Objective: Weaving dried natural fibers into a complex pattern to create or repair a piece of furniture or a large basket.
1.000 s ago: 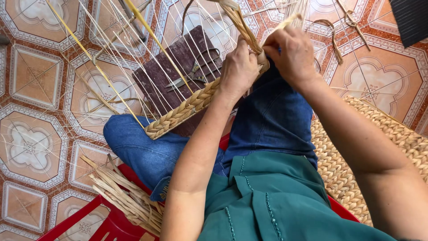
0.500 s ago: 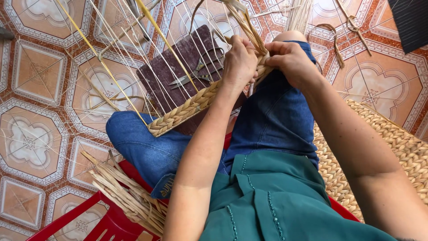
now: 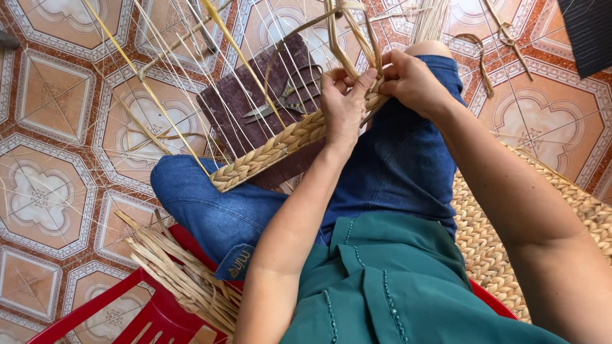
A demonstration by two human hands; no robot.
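Observation:
A woven straw band (image 3: 274, 151) with thin pale upright strands (image 3: 191, 83) rests across my knees. My left hand (image 3: 344, 105) grips the band's upper end, thumb over the braid. Just to its right, my right hand (image 3: 414, 79) pinches the flat straw strands (image 3: 357, 38) that rise from that same end. Both hands nearly touch each other. A pair of scissors (image 3: 287, 99) lies on a dark brown board (image 3: 242, 108) behind the band.
A finished woven straw mat (image 3: 503, 248) lies at my right side. A bundle of loose straw (image 3: 178, 274) rests on a red plastic stool (image 3: 108, 312) at lower left. Patterned floor tiles (image 3: 51, 191) surround me. Straw scraps (image 3: 503, 38) lie at upper right.
The camera view has shifted slightly, so the work sits lower in frame. My hands stay at the band's upper end, and my left thumb has moved over the braid.

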